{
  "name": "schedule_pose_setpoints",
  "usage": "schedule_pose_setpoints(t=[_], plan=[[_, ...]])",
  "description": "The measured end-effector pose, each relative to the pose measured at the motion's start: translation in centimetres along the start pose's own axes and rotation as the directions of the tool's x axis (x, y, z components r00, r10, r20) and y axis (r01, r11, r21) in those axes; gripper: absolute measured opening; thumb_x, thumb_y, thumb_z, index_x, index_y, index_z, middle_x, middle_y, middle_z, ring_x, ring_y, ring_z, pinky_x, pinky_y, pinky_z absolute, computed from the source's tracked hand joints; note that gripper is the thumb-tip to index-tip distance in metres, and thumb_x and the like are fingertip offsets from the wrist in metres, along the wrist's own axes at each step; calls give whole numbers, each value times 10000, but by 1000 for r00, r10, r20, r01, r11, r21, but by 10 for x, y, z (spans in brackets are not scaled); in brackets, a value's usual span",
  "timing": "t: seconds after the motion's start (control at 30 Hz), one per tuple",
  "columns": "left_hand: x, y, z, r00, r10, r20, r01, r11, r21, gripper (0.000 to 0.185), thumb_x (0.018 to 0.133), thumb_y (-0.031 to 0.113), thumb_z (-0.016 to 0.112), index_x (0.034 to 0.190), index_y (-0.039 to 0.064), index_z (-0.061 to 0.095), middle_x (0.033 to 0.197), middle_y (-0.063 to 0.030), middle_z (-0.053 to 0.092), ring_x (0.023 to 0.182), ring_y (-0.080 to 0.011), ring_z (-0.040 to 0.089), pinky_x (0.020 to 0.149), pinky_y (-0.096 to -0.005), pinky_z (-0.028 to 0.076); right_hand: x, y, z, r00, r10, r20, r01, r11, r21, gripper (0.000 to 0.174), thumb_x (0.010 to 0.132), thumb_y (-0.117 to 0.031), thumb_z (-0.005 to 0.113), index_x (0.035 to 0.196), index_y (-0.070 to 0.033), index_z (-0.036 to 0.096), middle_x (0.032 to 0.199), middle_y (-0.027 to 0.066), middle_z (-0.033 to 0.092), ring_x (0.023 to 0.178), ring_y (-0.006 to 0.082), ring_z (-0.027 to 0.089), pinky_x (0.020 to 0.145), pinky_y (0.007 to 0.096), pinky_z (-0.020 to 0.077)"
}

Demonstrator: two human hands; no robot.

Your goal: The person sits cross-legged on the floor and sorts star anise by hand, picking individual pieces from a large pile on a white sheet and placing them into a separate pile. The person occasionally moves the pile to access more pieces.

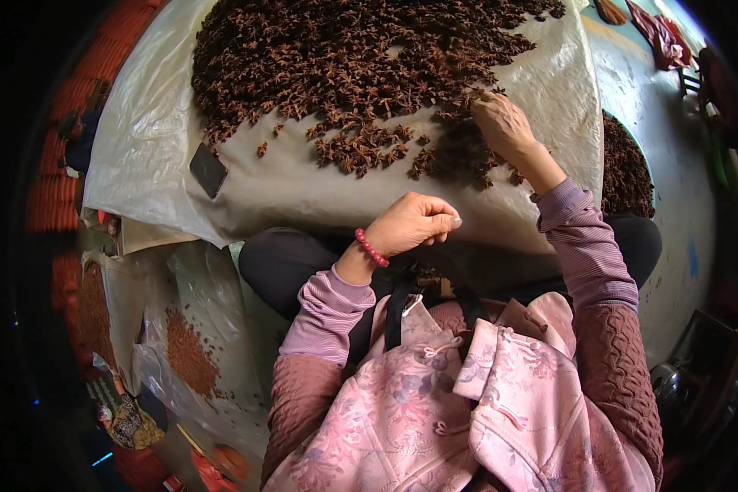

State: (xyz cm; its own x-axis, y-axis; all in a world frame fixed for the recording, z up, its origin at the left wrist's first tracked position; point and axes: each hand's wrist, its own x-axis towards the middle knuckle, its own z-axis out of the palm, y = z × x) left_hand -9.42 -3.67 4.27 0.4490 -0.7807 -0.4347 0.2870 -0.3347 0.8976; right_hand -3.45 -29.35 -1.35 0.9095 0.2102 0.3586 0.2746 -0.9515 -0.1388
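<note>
A large heap of dried star anise (344, 67) covers the far part of a pale plastic sheet (270, 190) in front of me. My right hand (501, 123) reaches over the heap's right edge, its bent fingertips among the pods; whether it pinches one is hidden. Below it lies a smaller, shadowed cluster of star anise (461, 150). My left hand (412, 222), with a red bead bracelet at the wrist, hovers above the near edge of the sheet. Its fingers are curled in against the thumb, and nothing shows between them. Loose pods (363, 147) lie between the hands and the heap.
A dark phone (208, 170) rests on the sheet at left. More star anise fills a round container (627, 166) at right. Small reddish-brown pieces (190, 353) lie on clear plastic at lower left. Another person (80, 141) is at the far left.
</note>
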Motion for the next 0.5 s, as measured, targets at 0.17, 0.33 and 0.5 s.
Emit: schedule_pose_setpoints(t=[0.17,0.33,0.5], plan=[[25,0,0,971,102,-216,-105,995,-1,173,926,169,603,902,16,681,696,9,615,576,-41,528,530,-182,431,-11,-2,-6,985,165,-50,-151,966,211,60,848,-80,537,842,-31,572,889,136,585,895,302,578,767,371,470],[65,12,2,852,208,-480,-300,946,-123,205,953,158,556,1078,4,605,831,-28,645,654,-66,586,584,-211,499,-20,-15,-30,870,466,163,-407,491,770,139,935,-154,590,915,-17,579,787,44,580,735,130,553,672,281,462],[90,17,6,873,238,-427,-419,815,-402,212,945,115,561,1132,21,597,892,-14,634,739,-78,611,642,-225,531,-34,-48,-26,883,420,209,-287,133,949,138,950,-159,591,970,-22,597,794,-19,580,709,72,501,617,254,445]])
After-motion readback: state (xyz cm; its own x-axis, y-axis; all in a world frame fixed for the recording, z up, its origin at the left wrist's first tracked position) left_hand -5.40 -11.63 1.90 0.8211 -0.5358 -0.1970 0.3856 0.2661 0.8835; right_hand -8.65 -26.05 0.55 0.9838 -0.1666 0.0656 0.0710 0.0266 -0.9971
